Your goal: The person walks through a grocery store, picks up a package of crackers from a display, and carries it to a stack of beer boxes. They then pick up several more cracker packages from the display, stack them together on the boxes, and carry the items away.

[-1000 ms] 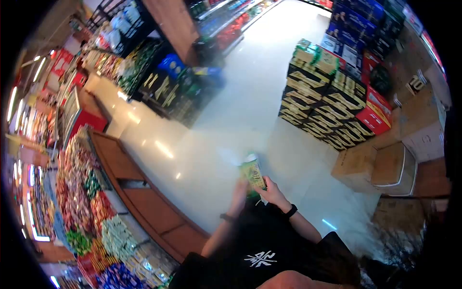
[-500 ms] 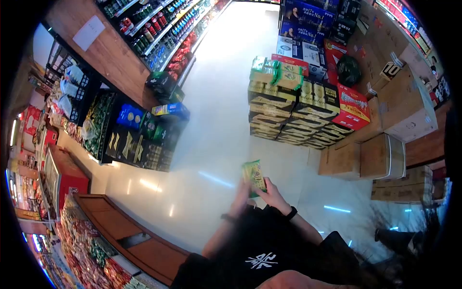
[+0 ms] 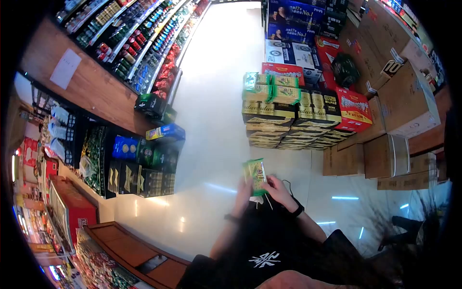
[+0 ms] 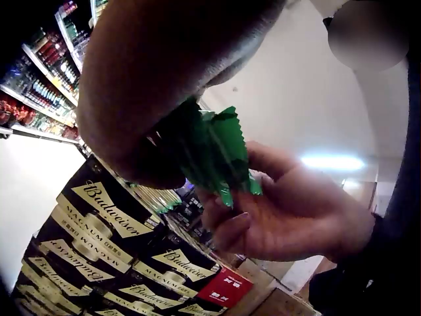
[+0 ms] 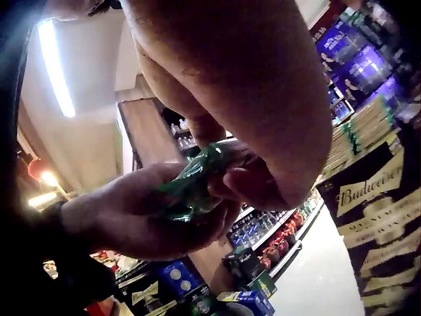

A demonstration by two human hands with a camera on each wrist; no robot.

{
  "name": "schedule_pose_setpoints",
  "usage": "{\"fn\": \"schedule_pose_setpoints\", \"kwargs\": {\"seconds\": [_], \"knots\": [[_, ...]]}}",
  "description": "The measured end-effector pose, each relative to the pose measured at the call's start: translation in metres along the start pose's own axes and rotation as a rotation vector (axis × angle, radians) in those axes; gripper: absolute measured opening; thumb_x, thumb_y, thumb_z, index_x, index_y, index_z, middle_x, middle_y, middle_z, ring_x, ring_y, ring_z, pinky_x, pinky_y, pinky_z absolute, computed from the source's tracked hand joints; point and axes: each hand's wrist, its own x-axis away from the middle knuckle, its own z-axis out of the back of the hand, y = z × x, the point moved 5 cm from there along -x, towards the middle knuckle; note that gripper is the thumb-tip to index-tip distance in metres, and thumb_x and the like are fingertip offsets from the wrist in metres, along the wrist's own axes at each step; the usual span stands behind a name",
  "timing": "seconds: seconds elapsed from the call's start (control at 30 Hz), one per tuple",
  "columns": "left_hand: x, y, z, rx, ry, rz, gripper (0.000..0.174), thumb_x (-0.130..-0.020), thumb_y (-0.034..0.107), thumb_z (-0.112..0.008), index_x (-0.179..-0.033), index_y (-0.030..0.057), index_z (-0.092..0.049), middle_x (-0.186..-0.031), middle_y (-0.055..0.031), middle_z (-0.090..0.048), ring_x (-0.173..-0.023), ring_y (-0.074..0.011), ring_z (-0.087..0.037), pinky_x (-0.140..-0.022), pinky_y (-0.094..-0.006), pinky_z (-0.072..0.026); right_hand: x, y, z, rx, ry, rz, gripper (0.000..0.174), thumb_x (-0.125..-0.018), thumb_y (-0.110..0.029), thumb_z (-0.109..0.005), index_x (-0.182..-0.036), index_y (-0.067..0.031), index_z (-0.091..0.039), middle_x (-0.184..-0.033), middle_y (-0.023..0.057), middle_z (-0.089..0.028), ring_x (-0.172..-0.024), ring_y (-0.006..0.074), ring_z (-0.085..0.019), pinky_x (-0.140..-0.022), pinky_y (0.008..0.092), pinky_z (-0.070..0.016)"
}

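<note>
head has turned toward the budweiser cases (image 3: 284,126) beyond the hands — left hand (image 3: 243,191) and right hand (image 3: 279,189) still pinch the green snack packet (image 3: 255,174) upright between them — likely for viewing.

The packet (image 3: 255,174) is held between left hand (image 3: 243,191) and right hand (image 3: 280,189); cases (image 3: 281,127) are stacked at 12 o'clock, shelves (image 3: 144,43) at 10, boxes (image 3: 385,156) at 2.

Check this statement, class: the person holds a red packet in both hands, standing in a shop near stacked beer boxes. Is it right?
Not quite. The packet is green, not red; the head view shows it. The rest stands: the left hand and the right hand both hold it, in a shop near stacked beer boxes.
</note>
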Motion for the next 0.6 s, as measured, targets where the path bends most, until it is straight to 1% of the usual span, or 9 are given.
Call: {"fn": "schedule_pose_setpoints", "kwargs": {"seconds": [0.07, 0.13, 0.23, 0.27, 0.37, 0.43, 0.47, 0.57, 0.6], "knots": [[-0.021, 0.001, -0.001, -0.04, -0.035, 0.018, 0.04, -0.1, 0.028, -0.048, -0.13, 0.0012, -0.046, -0.112, -0.0094, -0.059, -0.101, -0.0157, -0.057, -0.085, -0.0315, -0.0486, -0.019, 0.007, 0.012, 0.001, 0.023, 0.052, 0.027, -0.093, -0.009, -0.061, -0.116, 0.0024, -0.056, -0.102, 0.0045, -0.064, -0.09, 0.0101, -0.06, -0.08, 0.0263, -0.0499], [-0.054, -0.007, 0.002, -0.08, -0.019, -0.008, 0.038, -0.1, 0.026, -0.049, -0.128, 0.0007, -0.048, -0.11, -0.0091, -0.06, -0.1, -0.0158, -0.057, -0.084, -0.032, -0.0486, -0.039, -0.003, 0.019, -0.047, 0.034, 0.075, 0.027, -0.093, -0.008, -0.061, -0.117, 0.0025, -0.057, -0.104, 0.0047, -0.065, -0.091, 0.0102, -0.06, -0.082, 0.0269, -0.0498], [-0.081, 0.013, -0.007, -0.044, 0.002, -0.087, 0.037, -0.099, 0.025, -0.05, -0.125, -0.0004, -0.051, -0.108, -0.0098, -0.061, -0.098, -0.0167, -0.058, -0.082, -0.0334, -0.0488, -0.068, -0.033, 0.033, -0.001, 0.012, 0.116, 0.027, -0.093, -0.008, -0.061, -0.117, 0.0022, -0.057, -0.103, 0.0049, -0.065, -0.092, 0.0106, -0.06, -0.082, 0.0268, -0.0497], [-0.09, 0.021, -0.011, -0.018, 0.004, -0.123, 0.037, -0.099, 0.025, -0.05, -0.124, -0.0009, -0.052, -0.107, -0.0102, -0.061, -0.097, -0.0172, -0.058, -0.082, -0.0339, -0.0489, -0.081, -0.039, 0.038, -0.067, -0.028, 0.166, 0.032, -0.091, -0.005, -0.062, -0.121, 0.0018, -0.055, -0.103, 0.005, -0.065, -0.091, 0.0112, -0.06, -0.081, 0.0268, -0.0496], [-0.136, 0.036, -0.015, -0.145, 0.018, -0.143, 0.036, -0.099, 0.024, -0.049, -0.123, -0.0018, -0.053, -0.107, -0.013, -0.062, -0.095, -0.0182, -0.06, -0.082, -0.0345, -0.0494, -0.118, -0.056, 0.061, 0.034, -0.01, 0.119, 0.039, -0.089, -0.003, -0.064, -0.126, 0.0013, -0.051, -0.102, 0.0049, -0.064, -0.09, 0.0116, -0.06, -0.081, 0.0269, -0.0499], [-0.165, 0.044, -0.019, -0.182, 0.035, -0.195, 0.036, -0.099, 0.024, -0.048, -0.124, -0.0021, -0.051, -0.107, -0.0148, -0.062, -0.094, -0.019, -0.061, -0.081, -0.0343, -0.05, -0.142, -0.071, 0.071, -0.042, -0.048, 0.134, 0.042, -0.088, -0.001, -0.064, -0.128, 0.001, -0.049, -0.103, 0.0048, -0.064, -0.09, 0.0115, -0.06, -0.081, 0.0267, -0.05], [-0.177, 0.056, -0.025, -0.203, 0.04, -0.222, 0.036, -0.1, 0.024, -0.047, -0.125, -0.0022, -0.051, -0.106, -0.0158, -0.062, -0.093, -0.0194, -0.061, -0.081, -0.0343, -0.0503, -0.155, -0.077, 0.078, -0.081, -0.065, 0.143, 0.044, -0.088, 0.0, -0.064, -0.129, 0.0009, -0.048, -0.103, 0.0047, -0.063, -0.09, 0.0114, -0.06, -0.081, 0.0266, -0.05], [-0.207, 0.086, -0.044, -0.146, 0.002, -0.204, 0.04, -0.101, 0.028, -0.045, -0.126, -0.0031, -0.049, -0.106, -0.0166, -0.062, -0.096, -0.0215, -0.062, -0.081, -0.0347, -0.0521, -0.193, -0.084, 0.1, -0.041, -0.027, 0.12, 0.042, -0.088, 0.0, -0.063, -0.127, 0.001, -0.048, -0.106, 0.0058, -0.063, -0.095, 0.0121, -0.06, -0.084, 0.0271, -0.0499], [-0.217, 0.091, -0.047, -0.154, 0.018, -0.162, 0.037, -0.101, 0.027, -0.046, -0.124, -0.0017, -0.048, -0.106, -0.0149, -0.062, -0.093, -0.0199, -0.063, -0.078, -0.0331, -0.0535, -0.201, -0.092, 0.105, -0.091, 0.008, 0.126, 0.042, -0.089, 0.0, -0.062, -0.128, 0.001, -0.047, -0.108, 0.0066, -0.063, -0.097, 0.0126, -0.06, -0.085, 0.0273, -0.0498]]}}
